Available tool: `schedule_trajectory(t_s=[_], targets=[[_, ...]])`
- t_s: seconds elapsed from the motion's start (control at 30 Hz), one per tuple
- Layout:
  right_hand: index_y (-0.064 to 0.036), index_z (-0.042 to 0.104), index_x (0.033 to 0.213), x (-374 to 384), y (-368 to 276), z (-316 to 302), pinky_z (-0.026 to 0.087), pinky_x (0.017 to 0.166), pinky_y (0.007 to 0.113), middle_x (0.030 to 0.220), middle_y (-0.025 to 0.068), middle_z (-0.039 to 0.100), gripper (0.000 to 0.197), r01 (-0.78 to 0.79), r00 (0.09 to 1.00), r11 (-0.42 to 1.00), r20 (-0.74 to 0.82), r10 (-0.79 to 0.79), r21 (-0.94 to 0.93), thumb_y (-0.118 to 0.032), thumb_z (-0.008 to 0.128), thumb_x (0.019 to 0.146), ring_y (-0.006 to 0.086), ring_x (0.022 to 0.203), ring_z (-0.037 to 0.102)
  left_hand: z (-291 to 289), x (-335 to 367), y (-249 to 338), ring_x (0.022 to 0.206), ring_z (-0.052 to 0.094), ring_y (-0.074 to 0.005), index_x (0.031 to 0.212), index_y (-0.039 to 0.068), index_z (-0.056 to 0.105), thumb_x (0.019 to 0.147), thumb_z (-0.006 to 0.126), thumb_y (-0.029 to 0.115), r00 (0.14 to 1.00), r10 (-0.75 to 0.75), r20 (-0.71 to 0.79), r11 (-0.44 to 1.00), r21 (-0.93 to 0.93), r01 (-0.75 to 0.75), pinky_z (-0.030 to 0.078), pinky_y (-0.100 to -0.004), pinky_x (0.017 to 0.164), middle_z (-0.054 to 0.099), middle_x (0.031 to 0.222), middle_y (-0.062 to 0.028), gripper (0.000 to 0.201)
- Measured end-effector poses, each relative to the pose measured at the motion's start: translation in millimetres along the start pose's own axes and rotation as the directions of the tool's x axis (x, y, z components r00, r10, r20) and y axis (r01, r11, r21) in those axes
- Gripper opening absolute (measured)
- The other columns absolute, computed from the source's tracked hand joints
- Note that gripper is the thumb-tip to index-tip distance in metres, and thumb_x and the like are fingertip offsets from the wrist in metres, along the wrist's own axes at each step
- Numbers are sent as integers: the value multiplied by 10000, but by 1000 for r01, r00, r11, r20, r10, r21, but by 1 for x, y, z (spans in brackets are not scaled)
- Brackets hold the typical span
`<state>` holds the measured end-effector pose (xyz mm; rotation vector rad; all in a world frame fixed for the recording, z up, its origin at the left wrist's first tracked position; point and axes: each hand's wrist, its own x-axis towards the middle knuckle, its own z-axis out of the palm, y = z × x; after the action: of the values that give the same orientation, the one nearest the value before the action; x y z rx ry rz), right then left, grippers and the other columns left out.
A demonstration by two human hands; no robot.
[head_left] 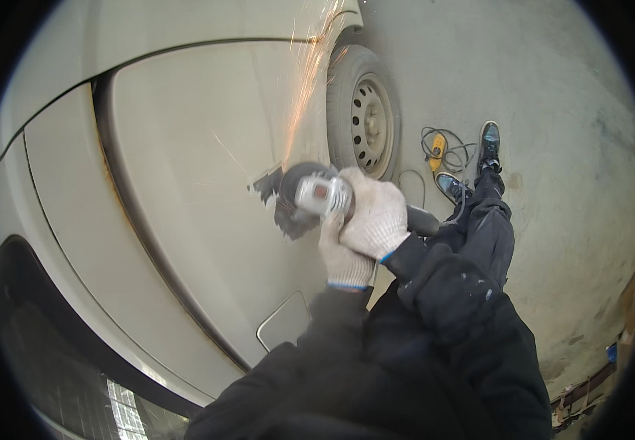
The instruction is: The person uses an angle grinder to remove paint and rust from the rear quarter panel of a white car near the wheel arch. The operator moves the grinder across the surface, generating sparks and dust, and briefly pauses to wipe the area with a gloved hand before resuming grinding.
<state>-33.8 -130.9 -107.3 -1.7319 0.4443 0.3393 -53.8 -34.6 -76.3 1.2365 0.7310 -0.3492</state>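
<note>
An angle grinder (322, 192) is pressed against the pale side panel (185, 132) of a vehicle, its spinning disc blurred. Orange sparks (301, 110) stream from the disc up along the panel. Around the disc is a dark, ragged patch (289, 222) of bared surface. My right hand (377, 215), in a white knit glove, is wrapped round the grinder's body. Just below it my left hand (342, 253), gloved alike, is closed on the tool near its head; some of its fingers are hidden. The grinder's dark rear end (423, 220) sticks out past my right hand.
A wheel (367, 114) with a steel rim stands just beyond the grinder. By my shoes (489, 143) on the concrete floor (559, 176) lies a yellow power connector (438, 150) with a coiled grey cable (462, 155). Cardboard (634, 299) is at the right edge.
</note>
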Motion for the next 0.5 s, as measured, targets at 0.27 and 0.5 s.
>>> schedule_trajectory(t_s=[0.27, 0.5], targets=[[-89, 624, 1170, -6, -3, 8, 564, 803, 504, 920, 180, 736, 458, 127, 983, 986, -144, -111, 107, -260, 741, 762, 398, 896, 736, -14, 0, 3, 1347, 594, -304, 1443, -9, 562, 1038, 581, 229, 992, 17, 123, 998, -64, -9, 455, -465, 1176, 628, 1429, -159, 470], [-109, 648, 1206, -4, 3, 13, 569, 813, 493, 946, 174, 742, 618, 329, 933, 934, -201, -299, 138, -294, 881, 664, 413, 896, 733, -15, 1, -3, 1376, 569, -320, 1500, 29, 510, 990, 646, 233, 997, 43, 57, 992, -121, -35, 427, -478, 1207, 606, 1452, -142, 566]])
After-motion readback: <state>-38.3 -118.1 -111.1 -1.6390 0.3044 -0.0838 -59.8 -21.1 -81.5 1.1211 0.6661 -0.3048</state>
